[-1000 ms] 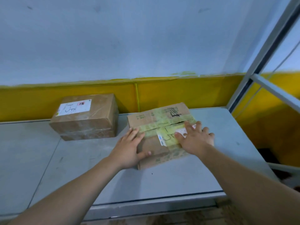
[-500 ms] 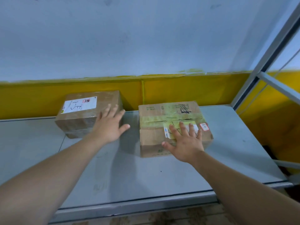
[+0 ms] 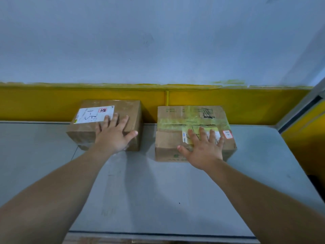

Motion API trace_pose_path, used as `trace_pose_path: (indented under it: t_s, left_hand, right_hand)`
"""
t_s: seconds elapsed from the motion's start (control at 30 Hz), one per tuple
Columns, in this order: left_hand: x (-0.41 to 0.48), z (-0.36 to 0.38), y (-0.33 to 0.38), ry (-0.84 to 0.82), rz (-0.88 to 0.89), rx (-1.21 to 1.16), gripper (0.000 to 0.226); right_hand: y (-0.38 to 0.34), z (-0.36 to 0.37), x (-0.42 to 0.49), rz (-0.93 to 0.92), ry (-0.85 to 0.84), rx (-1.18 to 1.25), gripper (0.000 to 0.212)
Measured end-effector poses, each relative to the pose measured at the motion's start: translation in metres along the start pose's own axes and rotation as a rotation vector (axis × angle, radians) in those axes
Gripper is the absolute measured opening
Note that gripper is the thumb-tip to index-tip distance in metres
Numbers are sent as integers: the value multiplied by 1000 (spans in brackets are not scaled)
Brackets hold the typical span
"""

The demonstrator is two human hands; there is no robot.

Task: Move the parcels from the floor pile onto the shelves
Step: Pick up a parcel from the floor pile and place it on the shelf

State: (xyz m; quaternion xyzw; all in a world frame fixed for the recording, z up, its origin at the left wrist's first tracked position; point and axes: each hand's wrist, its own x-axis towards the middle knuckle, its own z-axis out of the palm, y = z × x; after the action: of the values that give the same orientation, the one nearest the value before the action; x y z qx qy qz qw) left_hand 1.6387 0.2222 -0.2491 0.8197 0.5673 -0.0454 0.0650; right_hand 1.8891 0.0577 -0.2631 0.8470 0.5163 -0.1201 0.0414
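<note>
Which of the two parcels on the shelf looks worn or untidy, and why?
The right parcel, under the right hand, looks battered: creased cardboard, layered yellowish tape and black scribble on top. The left parcel, under the left hand, looks tidy, with one white label.

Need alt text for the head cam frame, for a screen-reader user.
Two bare hands rest flat, fingers spread, on two cardboard parcels set apart on a grey shelf: the left hand on the white-labelled box, the right hand on the box with yellowish tape. Behind them runs a yellow band below a pale wall.
</note>
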Motion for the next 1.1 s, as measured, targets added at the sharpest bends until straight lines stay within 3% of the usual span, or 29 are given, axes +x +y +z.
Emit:
trace_pose_path:
  t_s: [0.4, 0.6, 0.77, 1.1]
  left_hand:
    - [-18, 2, 0, 81, 17, 75, 75]
    - [-18, -3, 2, 54, 1, 73, 76]
    - [-2, -2, 15, -32, -101, 61, 90]
    - [-16, -5, 16, -37, -60, 164, 76]
  right_hand:
    - [2, -2, -4, -21, 0, 21, 86]
    - [4, -6, -14, -37, -12, -1, 87]
    - [6, -8, -13, -47, -44, -24, 92]
    - [10, -6, -7, -78, -25, -20, 90]
